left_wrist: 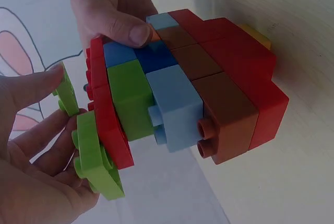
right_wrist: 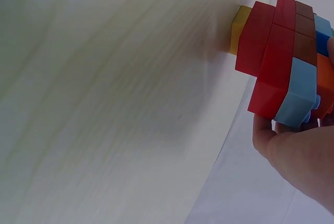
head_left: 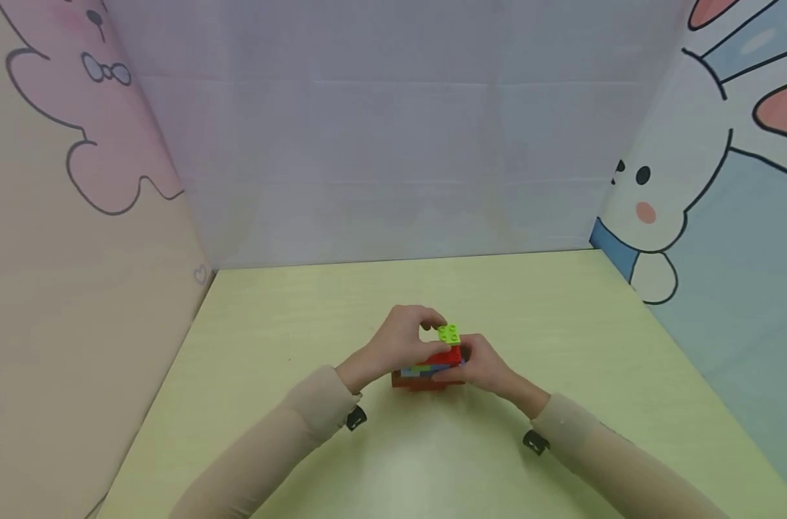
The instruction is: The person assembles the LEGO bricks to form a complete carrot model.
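A stack of toy building bricks (left_wrist: 209, 78) stands tilted sideways in the left wrist view, with red, brown, light blue, dark blue and green layers. My right hand (head_left: 487, 364) grips its right side, the thumb lying on a blue brick (left_wrist: 120, 58). At the top, a red layer (left_wrist: 107, 114) has a green brick (left_wrist: 94, 151) against it. My left hand (head_left: 406, 335) curls its fingers around the top and pinches at the green bricks. One fingertip touches a slimmer green brick (left_wrist: 67, 92), which shows a gap from the red layer. In the right wrist view, fingers reach behind a light blue brick (right_wrist: 297, 93).
A yellow brick (right_wrist: 239, 30) sits at the stack's bottom, close over the pale wooden table (head_left: 270, 310). Printed cloth walls (head_left: 400, 144) with cartoon animals enclose the table at the back and sides. Dark wrist straps (head_left: 536, 442) hang below both sleeves.
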`<action>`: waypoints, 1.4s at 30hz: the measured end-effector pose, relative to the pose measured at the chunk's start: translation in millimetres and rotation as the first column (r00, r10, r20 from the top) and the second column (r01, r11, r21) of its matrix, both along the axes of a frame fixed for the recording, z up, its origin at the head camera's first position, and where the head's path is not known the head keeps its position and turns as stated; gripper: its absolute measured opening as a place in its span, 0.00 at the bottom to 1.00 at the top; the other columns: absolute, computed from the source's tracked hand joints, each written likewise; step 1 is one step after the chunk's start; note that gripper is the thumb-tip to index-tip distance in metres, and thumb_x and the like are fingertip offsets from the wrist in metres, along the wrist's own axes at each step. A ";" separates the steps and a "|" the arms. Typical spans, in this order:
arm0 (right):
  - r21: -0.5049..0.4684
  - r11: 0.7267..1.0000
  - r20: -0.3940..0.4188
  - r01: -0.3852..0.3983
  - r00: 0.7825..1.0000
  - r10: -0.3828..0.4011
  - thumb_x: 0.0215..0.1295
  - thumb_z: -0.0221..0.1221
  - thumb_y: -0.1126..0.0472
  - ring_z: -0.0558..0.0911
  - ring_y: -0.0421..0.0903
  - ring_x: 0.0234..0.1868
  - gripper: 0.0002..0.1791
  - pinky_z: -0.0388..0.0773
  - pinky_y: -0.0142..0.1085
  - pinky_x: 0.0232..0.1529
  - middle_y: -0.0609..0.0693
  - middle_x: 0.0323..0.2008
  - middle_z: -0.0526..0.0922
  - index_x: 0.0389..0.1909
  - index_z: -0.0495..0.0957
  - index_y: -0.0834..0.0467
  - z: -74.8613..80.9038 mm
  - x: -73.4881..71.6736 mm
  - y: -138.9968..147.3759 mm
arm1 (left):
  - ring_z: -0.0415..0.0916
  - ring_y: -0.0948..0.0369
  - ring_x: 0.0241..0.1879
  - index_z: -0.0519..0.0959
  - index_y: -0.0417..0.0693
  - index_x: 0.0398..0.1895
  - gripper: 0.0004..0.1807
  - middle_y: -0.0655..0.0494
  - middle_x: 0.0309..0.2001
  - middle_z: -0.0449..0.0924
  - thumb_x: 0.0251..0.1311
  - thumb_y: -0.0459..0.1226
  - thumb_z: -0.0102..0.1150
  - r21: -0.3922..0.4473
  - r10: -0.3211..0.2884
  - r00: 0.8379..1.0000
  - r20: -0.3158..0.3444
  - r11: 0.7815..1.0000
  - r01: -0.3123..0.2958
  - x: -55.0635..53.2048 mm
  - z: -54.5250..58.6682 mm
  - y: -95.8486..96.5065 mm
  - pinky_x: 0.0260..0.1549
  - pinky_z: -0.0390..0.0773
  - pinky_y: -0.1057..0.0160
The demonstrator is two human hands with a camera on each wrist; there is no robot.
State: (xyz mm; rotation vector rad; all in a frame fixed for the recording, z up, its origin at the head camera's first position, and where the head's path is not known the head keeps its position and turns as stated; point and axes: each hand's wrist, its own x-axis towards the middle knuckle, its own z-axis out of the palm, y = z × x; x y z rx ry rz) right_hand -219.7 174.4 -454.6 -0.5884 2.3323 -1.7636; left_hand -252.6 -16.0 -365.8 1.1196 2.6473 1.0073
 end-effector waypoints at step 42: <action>0.073 0.996 -0.033 0.060 0.998 -0.057 0.50 0.70 0.68 0.76 0.43 0.26 0.08 0.76 0.33 0.30 0.47 0.23 0.81 0.29 0.80 0.63 20.6 5.7 -9.9 | 0.68 0.66 0.26 0.83 0.52 0.25 0.08 0.67 0.22 0.75 0.47 0.42 0.73 -0.108 -0.110 0.992 -0.054 0.989 0.104 1.8 -11.4 15.0 0.27 0.69 0.71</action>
